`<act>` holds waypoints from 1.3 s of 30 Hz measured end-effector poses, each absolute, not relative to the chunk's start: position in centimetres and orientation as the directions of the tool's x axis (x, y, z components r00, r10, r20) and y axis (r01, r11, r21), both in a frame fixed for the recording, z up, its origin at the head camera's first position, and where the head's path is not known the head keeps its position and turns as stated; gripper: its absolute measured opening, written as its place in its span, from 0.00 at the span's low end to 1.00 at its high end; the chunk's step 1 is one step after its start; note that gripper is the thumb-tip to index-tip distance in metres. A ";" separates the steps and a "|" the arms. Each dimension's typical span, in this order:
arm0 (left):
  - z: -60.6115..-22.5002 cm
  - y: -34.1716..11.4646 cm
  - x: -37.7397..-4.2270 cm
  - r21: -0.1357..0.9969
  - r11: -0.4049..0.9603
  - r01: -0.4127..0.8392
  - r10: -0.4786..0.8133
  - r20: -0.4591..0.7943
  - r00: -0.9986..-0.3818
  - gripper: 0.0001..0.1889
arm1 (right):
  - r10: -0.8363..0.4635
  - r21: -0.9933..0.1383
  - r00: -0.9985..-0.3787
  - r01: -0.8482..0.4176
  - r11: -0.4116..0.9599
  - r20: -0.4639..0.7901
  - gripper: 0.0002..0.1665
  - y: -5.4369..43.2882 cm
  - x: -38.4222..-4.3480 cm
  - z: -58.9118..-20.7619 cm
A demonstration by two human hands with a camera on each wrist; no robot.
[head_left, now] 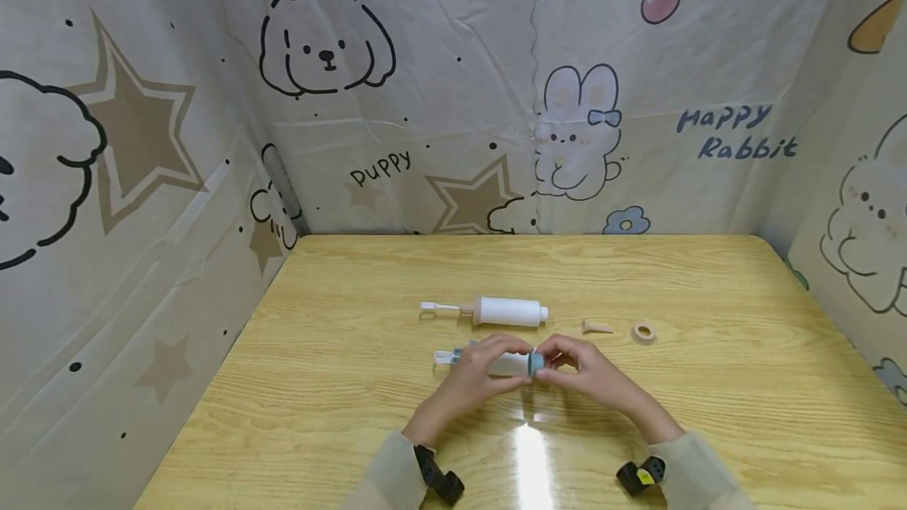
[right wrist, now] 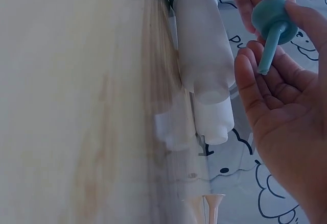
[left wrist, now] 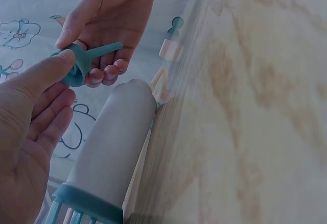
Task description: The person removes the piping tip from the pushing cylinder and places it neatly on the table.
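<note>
Between both hands is a teal nozzle cap [head_left: 536, 364], a round collar with a thin stem sticking out. My left hand [head_left: 482, 364] pinches it at the collar, thumb on top in the left wrist view. From the other side my right hand [head_left: 583, 372] grips the same cap [right wrist: 275, 17], its fingers spread below the stem. Just behind the cap lies a white bottle [head_left: 506, 366] on its side, with a teal collar and pronged end [left wrist: 84, 206] pointing left. The left hand overlaps part of this bottle in the head view.
Farther back lies a second white bottle [head_left: 509, 312] with a beige collar and a white brush-like tip [head_left: 438, 307]. To its right are a small beige trumpet-shaped nozzle [head_left: 597, 327] and a beige ring [head_left: 643, 333]. A printed curtain [head_left: 453, 101] hangs behind the wooden table [head_left: 340, 274].
</note>
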State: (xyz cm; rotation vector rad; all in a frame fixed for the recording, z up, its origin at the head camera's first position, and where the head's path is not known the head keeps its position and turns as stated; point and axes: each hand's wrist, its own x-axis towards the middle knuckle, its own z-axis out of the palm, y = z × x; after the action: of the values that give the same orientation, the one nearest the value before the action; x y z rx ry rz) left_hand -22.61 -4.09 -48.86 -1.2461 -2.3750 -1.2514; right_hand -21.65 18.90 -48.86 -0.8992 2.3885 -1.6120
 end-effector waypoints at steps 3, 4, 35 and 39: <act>-48.9 -4.1 -22.7 0.587 0.289 0.756 0.597 0.507 -0.622 0.20 | -0.531 -0.883 -0.822 -0.390 0.261 0.206 0.09 18.8 -21.6 -48.7; -49.0 -4.1 -22.7 0.583 0.290 0.759 0.594 0.512 -0.620 0.20 | -0.526 -0.883 -0.827 -0.385 0.270 0.200 0.10 18.8 -21.6 -48.7; -49.3 -4.7 -23.1 0.551 0.306 0.777 0.518 0.588 -0.621 0.19 | -0.560 -0.937 -0.824 -0.254 0.241 0.080 0.18 20.5 -21.6 -48.9; -49.4 -4.7 -23.1 0.563 0.296 0.771 0.533 0.573 -0.623 0.19 | -0.587 -0.936 -0.804 -0.273 0.223 0.095 0.17 20.1 -21.7 -48.7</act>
State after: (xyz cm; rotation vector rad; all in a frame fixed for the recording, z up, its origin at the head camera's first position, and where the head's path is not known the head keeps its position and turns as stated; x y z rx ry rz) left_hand -23.07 -4.68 -49.39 -1.1882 -2.2912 -1.2353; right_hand -21.67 20.10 -48.72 -0.8080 2.2207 -1.6087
